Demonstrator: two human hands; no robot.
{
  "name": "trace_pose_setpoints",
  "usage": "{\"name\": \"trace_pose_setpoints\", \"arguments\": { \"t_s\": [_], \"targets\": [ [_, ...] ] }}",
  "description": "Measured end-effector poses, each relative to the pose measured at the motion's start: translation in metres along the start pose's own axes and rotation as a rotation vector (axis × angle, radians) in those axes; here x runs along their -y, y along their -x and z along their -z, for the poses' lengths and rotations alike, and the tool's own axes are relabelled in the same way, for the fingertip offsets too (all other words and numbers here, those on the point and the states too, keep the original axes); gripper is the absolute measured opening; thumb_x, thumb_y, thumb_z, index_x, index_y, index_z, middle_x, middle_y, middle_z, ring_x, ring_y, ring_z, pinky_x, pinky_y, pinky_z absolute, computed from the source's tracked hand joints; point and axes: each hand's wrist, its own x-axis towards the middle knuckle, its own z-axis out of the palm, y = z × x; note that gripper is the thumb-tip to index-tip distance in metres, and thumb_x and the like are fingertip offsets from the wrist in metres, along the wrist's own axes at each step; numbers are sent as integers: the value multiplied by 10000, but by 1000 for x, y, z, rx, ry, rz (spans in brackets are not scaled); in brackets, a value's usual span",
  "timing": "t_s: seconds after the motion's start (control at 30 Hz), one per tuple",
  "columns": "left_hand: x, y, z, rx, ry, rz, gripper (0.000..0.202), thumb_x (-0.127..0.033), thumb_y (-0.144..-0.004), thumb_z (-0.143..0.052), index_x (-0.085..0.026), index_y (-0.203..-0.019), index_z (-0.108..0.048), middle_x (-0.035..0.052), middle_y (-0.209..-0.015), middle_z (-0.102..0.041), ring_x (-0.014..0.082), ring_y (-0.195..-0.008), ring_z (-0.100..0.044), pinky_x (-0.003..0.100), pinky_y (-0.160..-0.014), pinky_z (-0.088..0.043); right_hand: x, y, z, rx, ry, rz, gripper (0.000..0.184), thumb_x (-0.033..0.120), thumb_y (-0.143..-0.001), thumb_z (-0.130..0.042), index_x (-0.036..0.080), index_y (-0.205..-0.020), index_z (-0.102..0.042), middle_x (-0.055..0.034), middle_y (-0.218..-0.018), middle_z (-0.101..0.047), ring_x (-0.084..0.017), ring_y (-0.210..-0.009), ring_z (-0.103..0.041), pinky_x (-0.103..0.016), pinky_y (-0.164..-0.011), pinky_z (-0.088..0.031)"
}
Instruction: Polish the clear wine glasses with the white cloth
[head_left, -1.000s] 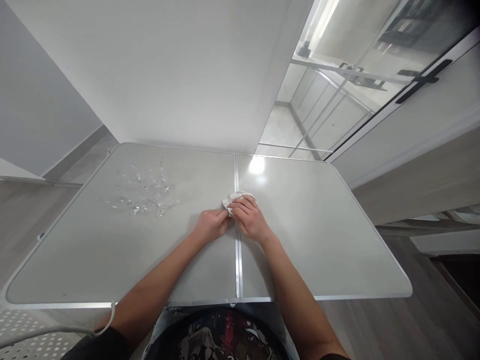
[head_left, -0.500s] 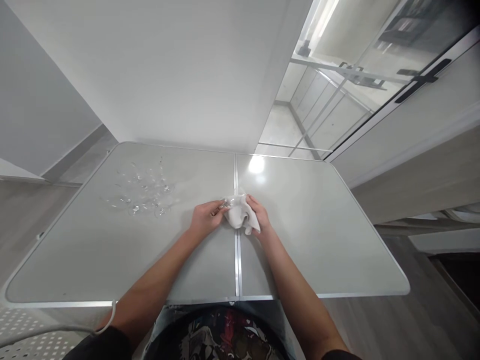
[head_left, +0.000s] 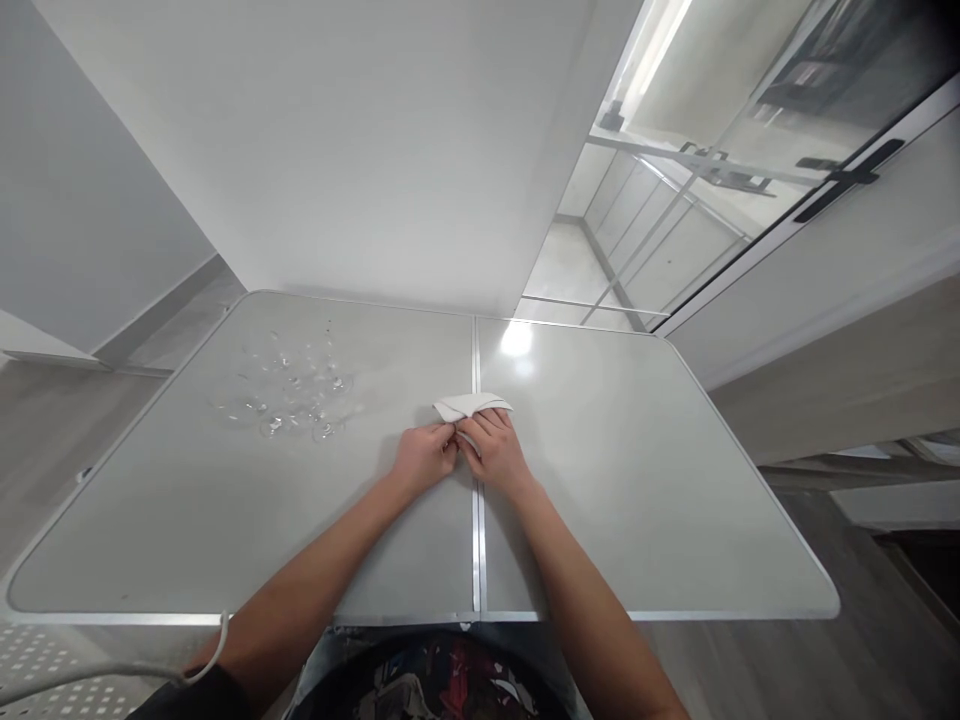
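A folded white cloth (head_left: 471, 405) spreads over the middle of the table, above its metal seam. My right hand (head_left: 495, 450) presses on the cloth with its fingers bent over the near edge. Right beside it, my left hand (head_left: 426, 458) is closed in a pinch at the cloth's near edge, on a clear glass item that the cloth and fingers mostly hide. The two hands meet at the fingertips. To the left on the table lie several clear, shiny glass items (head_left: 292, 385), see-through and hard to make out singly.
The grey table (head_left: 637, 480) has a metal rim and a metal seam (head_left: 476, 540) down the middle. A white panel (head_left: 375, 150) stands at its back edge. A pale cable (head_left: 202, 668) hangs over the front left edge. A glass door (head_left: 675, 190) is at the upper right.
My right hand has moved left and over the top, next to my left hand. The cloth, bunched before, now spreads flatter and farther from me, covering the clear item that showed earlier.
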Motion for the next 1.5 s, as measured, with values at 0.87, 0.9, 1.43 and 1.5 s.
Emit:
{"name": "trace_pose_setpoints", "arguments": {
  "t_s": [0.87,0.9,1.43,1.5],
  "targets": [
    [-5,-1,-25,-21,919,350,279,-410,-975,-536,-195,-1117,-428,95,-1087,-604,190,-991,-587,302,-850,-516,21,0,-30,-332,-1263,-622,274,530,-952,-543,258,-980,-525,-12,-892,-603,-177,-816,-595,-311,-774,-527],
    [-3,0,-26,-16,928,377,284,-407,-972,-537,-190,-1130,-448,96,-1078,-618,196,-993,-591,305,-851,-515,19,1,-30,-279,-1214,-599,275,521,-941,-572,257,-1008,-532,-12,-903,-606,-176,-828,-588,-301,-777,-518],
    [-10,-10,21,88,1516,430,526,-505,-889,-674,-205,-1298,-532,165,-1294,-649,321,-1211,-618,444,-948,-521,11,8,-8,169,-1555,-827,339,400,-749,-834,164,-919,-661,-47,-834,-656,-162,-736,-577,-284,-689,-474],
    [-10,-10,18,51,1457,388,525,-519,-885,-683,-203,-1278,-538,147,-1212,-681,293,-1136,-652,413,-918,-527,11,9,-10,251,-1491,-773,354,460,-782,-790,163,-912,-650,-58,-843,-656,-178,-757,-584,-302,-710,-480]
  ]
}}
